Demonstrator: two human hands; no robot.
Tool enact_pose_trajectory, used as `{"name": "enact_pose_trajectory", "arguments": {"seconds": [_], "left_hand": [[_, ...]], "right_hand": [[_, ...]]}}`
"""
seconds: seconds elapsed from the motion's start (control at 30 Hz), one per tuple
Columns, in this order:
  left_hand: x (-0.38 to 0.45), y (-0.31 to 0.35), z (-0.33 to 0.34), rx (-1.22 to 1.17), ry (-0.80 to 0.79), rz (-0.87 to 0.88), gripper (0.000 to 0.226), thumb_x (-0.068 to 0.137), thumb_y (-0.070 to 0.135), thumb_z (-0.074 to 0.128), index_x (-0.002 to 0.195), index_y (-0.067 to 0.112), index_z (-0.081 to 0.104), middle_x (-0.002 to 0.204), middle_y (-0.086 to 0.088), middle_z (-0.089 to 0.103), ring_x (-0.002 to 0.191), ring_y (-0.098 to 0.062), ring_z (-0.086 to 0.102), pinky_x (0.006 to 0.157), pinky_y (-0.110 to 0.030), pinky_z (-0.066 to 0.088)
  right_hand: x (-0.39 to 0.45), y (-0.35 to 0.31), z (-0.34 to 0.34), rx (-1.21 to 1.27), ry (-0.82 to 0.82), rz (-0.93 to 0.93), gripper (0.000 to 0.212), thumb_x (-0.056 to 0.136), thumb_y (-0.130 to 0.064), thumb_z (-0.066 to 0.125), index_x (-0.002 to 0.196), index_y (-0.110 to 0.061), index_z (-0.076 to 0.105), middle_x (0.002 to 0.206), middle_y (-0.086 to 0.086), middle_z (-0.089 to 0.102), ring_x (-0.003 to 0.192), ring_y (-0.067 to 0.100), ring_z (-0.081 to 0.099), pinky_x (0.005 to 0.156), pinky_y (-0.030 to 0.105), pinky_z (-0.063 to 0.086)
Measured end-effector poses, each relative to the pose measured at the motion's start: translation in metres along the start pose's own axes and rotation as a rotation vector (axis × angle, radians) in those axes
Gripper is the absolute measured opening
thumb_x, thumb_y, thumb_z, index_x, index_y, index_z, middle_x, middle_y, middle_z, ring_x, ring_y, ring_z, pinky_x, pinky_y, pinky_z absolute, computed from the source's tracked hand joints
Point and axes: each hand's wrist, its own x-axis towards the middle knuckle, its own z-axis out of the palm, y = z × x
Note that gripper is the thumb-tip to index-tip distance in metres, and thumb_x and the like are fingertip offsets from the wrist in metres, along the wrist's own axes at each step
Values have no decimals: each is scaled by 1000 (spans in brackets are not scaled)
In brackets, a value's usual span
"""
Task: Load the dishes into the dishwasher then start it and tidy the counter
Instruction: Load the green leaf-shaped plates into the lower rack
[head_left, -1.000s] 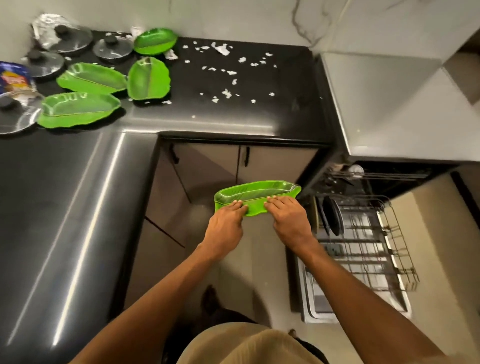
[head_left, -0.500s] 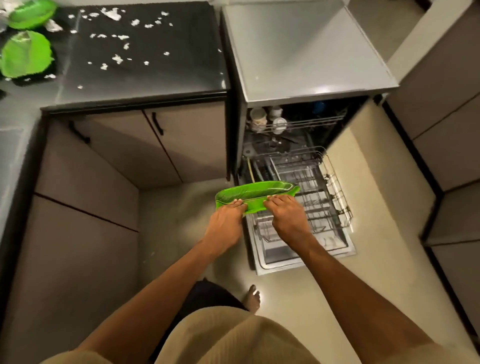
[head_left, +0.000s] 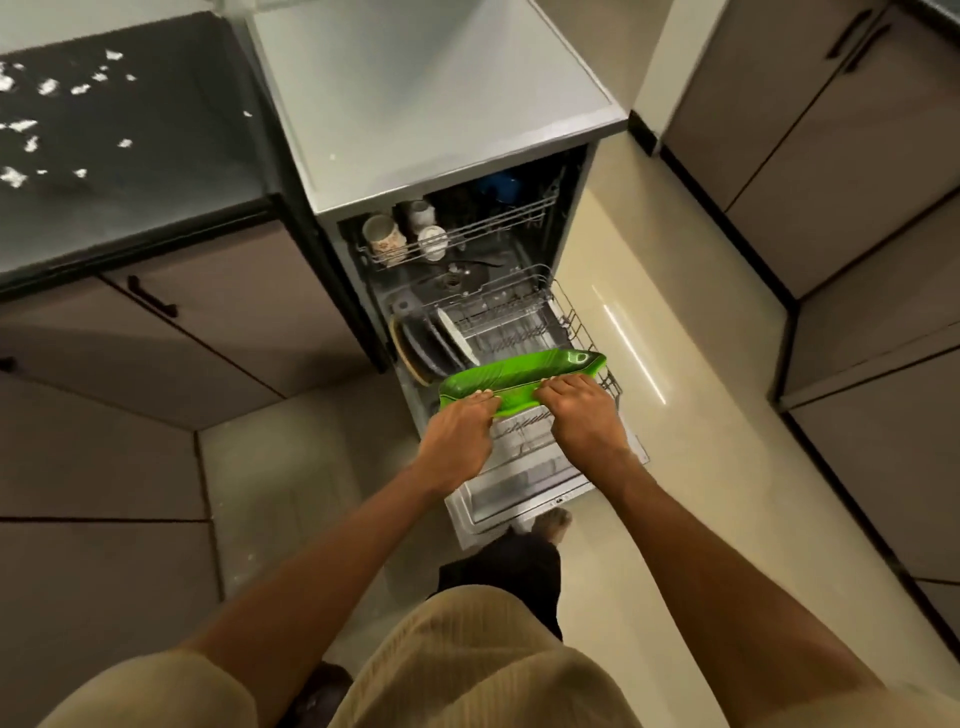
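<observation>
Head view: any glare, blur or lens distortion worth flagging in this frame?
Head view: a bright glare streak on the floor; white scraps on the black counter smear with blur; wide-angle bending tilts the cabinets; the green leaf-shaped plate stays sharp.

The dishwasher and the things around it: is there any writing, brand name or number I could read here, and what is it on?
No text here can be read.
Dishwasher door: a small dark mark on its front edge, too small and blurred to read.
Cup in the upper rack: a printed pattern, no legible words.
Green leaf-shaped plate, held by the left hand and the right hand: no lettering visible.
</observation>
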Motion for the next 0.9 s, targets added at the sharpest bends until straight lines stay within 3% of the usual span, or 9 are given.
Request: {"name": "enact_pose_trajectory", "arguments": {"seconds": [0.17,0.27,0.37,0.47,0.57,0.6,0.73,0.9], "left_hand": [[62,44,29,-11,-36,-28,42,93,6,52,133,12,60,144,-8,55,133,-26,50,106,-43,45],[94,68,48,-28,-16,-69,40,90,4,54,128,12,63,139,-9,60,125,-30,57,99,-46,50],[124,91,68,-50,-11,-128,40,88,4,54,124,15,64,130,-6,65,115,-33,62,89,-47,54],[156,118,81,-82,9,-167,36,89,5,53,122,15,65,124,-8,68,109,-35,64,83,-49,55],[183,142,91,-83,6,-191,30,93,9,52,119,14,66,120,-9,69,105,-35,66,82,-48,56],[192,149,94,-86,10,-210,28,95,11,50,117,15,66,117,-9,70,102,-35,66,81,-48,56],[222,169,104,-128,13,-305,22,96,16,51,113,18,65,104,-7,73,91,-30,69,79,-45,57],[257,198,118,-115,22,-411,23,95,15,52,114,17,65,96,-8,71,83,-29,68,72,-37,56]], "right_hand": [[9,79,-6,-42,-39,-10,40,73,-14,40,88,-13,76,89,4,76,86,28,70,82,33,54],[20,125,-5,-66,-100,-13,22,73,-8,61,88,-15,75,88,3,75,87,27,68,83,33,50],[31,170,-10,-69,-154,-50,17,72,-9,74,87,-17,73,85,1,74,87,25,67,84,33,48],[43,213,-24,-69,-209,-79,23,74,-6,62,90,-17,75,87,2,75,89,25,68,87,33,49],[53,247,-33,-48,-238,-110,48,77,-12,33,97,-16,76,94,3,76,96,26,68,93,34,49],[57,259,-35,-45,-254,-119,50,77,-12,32,99,-15,76,97,4,76,99,26,67,95,34,48],[73,300,-32,-3,-292,-128,31,75,0,57,96,-12,76,96,7,76,100,29,68,98,37,47],[89,354,-21,91,-278,-217,28,70,10,63,86,-10,75,84,8,75,87,31,70,89,40,55]]}}
